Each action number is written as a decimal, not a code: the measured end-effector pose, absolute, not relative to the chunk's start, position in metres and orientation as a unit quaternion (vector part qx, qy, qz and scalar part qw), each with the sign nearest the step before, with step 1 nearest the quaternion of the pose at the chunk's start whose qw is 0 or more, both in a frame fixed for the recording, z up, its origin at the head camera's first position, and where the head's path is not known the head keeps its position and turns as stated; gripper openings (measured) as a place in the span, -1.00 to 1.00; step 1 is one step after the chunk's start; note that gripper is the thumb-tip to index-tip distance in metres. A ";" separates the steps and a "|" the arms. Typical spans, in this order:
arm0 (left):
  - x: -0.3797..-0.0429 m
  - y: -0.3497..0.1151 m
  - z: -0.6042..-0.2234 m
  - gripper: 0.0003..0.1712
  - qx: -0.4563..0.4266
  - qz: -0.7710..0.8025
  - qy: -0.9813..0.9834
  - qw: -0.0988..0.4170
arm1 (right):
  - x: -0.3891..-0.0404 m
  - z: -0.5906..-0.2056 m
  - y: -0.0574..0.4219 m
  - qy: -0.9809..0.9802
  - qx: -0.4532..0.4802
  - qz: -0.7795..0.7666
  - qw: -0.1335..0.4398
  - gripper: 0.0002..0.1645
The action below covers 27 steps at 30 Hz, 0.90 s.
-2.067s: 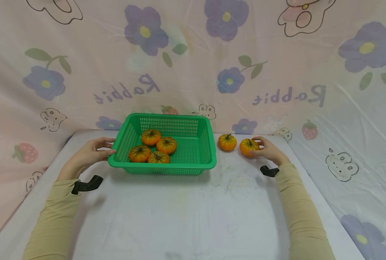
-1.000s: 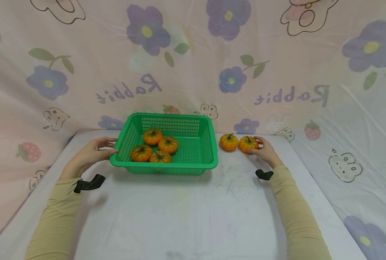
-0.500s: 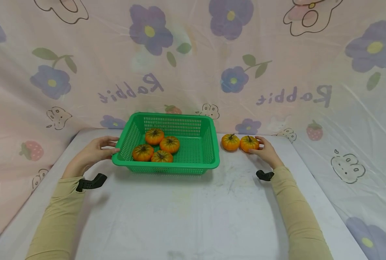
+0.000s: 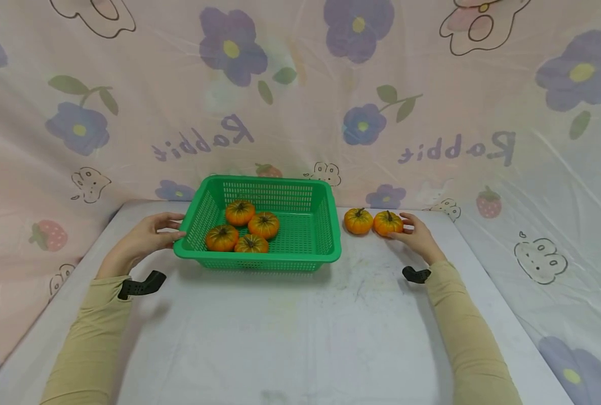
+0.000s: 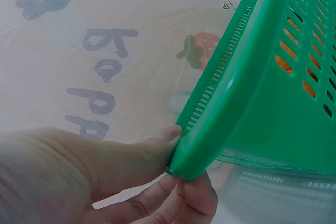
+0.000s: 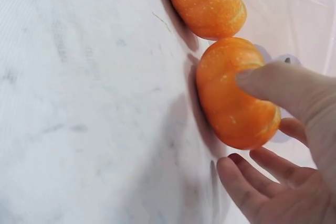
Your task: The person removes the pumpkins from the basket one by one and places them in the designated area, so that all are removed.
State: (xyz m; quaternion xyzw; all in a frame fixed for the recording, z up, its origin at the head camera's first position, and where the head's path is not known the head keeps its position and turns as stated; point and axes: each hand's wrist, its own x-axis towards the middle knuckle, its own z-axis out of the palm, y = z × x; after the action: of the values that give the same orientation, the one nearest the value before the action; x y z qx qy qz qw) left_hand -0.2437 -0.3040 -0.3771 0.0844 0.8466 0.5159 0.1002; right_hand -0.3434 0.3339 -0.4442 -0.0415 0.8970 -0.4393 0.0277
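"Along the table's (image 4: pixel 280 332) far edge, a little left of its middle: green plastic basket (image 4: pixel 290 257), four small pumpkins (image 4: pixel 263 225) inside, bunched toward its left half. What of the hands?"

"Wide apart. Left hand (image 4: pixel 145 239) pinches the basket's left rim, near its front corner; thumb on the rim, fingers under it, by the left wrist view. Right hand (image 4: pixel 418 239) has hold of the outer pumpkin (image 4: pixel 386 223), thumb on one side, a finger behind; the other fingers seem to stand off the skin."

"And that pumpkin's position?"

"On the table, toward the far right corner, with a second loose pumpkin (image 4: pixel 358 221) between it and the basket. Right wrist view has the two meeting, or so close I can't tell a gap."

"Weak points?"

"That right-hand hold, I'd say. Rounded, smooth-looking skin, few fingers on it: an uneven squeeze could squirt it out, and it may roll toward the right edge. A shove leftward would likely pass straight into its neighbour and nudge that against the basket."

"Left side?"

"Uneven load. A hard tug or lift on that one rim could tip or skew the basket, and the four might tumble toward the low side. Printed sheet (image 4: pixel 300 101) hangs just behind, too; a pumpkin pushed back might snag there."
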 end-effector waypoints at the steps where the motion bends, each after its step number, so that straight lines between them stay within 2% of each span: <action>1: -0.244 -0.304 -0.377 -0.24 0.085 0.517 0.846 0.100 | -0.343 -0.444 0.335 0.897 -0.042 -0.439 0.025 -0.03; 13: -0.244 -0.305 -0.378 -0.24 0.089 0.523 0.842 0.098 | -0.335 -0.413 0.340 0.901 -0.060 -0.429 0.004 -0.06; 27: -0.245 -0.305 -0.380 -0.26 0.089 0.520 0.845 0.094 | -0.326 -0.373 0.329 0.885 -0.085 -0.458 -0.023 0.02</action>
State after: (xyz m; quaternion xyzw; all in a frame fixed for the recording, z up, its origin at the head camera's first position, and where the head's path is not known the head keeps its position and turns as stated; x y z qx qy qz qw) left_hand -0.2448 -0.3049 -0.3796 0.0889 0.8445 0.5196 0.0943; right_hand -0.3257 0.3293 -0.3726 -0.0846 0.8846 -0.4580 -0.0234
